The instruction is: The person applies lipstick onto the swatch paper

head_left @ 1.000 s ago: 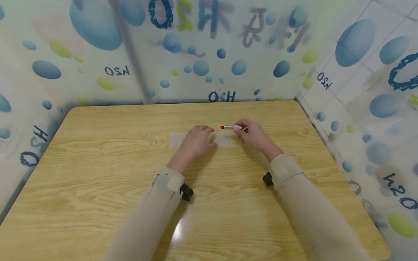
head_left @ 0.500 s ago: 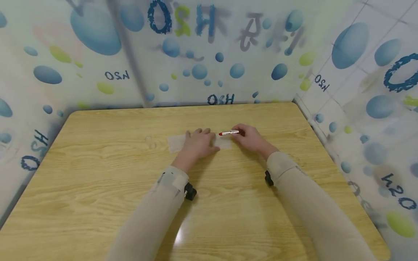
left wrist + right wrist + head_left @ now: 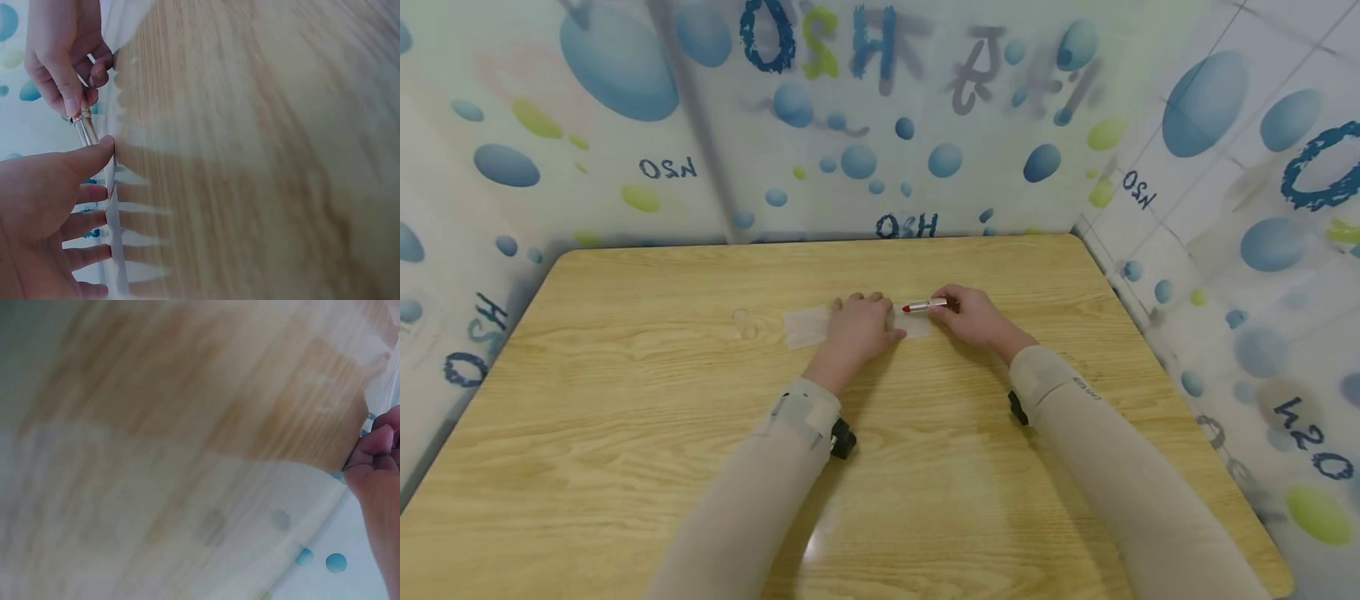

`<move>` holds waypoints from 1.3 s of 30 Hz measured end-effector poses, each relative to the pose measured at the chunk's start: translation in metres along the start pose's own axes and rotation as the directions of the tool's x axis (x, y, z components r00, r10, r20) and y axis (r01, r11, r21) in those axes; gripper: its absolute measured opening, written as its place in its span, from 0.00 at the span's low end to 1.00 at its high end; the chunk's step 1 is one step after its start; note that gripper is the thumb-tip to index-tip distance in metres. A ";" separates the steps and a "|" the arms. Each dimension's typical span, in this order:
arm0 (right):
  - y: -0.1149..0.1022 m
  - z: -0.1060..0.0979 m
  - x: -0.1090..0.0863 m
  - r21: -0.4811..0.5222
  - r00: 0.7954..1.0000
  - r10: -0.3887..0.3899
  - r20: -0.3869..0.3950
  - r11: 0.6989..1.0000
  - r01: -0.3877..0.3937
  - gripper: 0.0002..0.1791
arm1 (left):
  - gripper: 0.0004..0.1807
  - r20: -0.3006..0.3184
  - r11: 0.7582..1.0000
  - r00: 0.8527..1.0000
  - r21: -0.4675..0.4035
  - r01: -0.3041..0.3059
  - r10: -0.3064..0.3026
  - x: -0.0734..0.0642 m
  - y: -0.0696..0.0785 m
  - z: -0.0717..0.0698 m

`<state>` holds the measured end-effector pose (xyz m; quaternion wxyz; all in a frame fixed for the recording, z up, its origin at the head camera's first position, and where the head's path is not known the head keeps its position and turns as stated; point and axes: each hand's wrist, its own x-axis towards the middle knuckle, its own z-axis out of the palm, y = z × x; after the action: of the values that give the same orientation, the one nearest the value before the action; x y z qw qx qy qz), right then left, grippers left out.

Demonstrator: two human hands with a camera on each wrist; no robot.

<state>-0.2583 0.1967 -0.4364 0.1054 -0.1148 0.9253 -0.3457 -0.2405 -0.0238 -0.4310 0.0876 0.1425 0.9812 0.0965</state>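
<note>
Fingers of the left hand (image 3: 861,325) have spread onto a pale strip (image 3: 805,328) on the table (image 3: 925,508), straightened, gripping nothing. Slightly farther, the right hand's (image 3: 973,317) pinching grip holds a red-tipped stick (image 3: 924,306) near the strip's right end, nearly parallel to it, tip leftward.

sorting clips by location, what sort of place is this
Probably a screened-off work or recording booth, though the wider room isn't visible: bubble-printed covering rises behind and beside a wood-grain table, and small black devices sit at both wrists.
</note>
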 end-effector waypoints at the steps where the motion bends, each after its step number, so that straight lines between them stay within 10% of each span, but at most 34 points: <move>1: 0.000 0.000 0.000 0.001 1.000 0.001 -0.003 1.000 -0.001 0.18 | 0.36 0.000 1.000 1.000 -0.002 0.001 -0.001 0.000 0.001 0.000; 39: -0.004 -0.002 0.002 0.017 1.000 -0.010 0.015 1.000 0.009 0.16 | 0.38 0.033 0.999 0.999 -0.004 0.037 -0.037 0.002 0.003 0.001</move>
<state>-0.2601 0.1949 -0.4322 0.1115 -0.1208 0.9210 -0.3532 -0.2414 -0.0200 -0.4312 0.1061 0.1256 0.9819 0.0945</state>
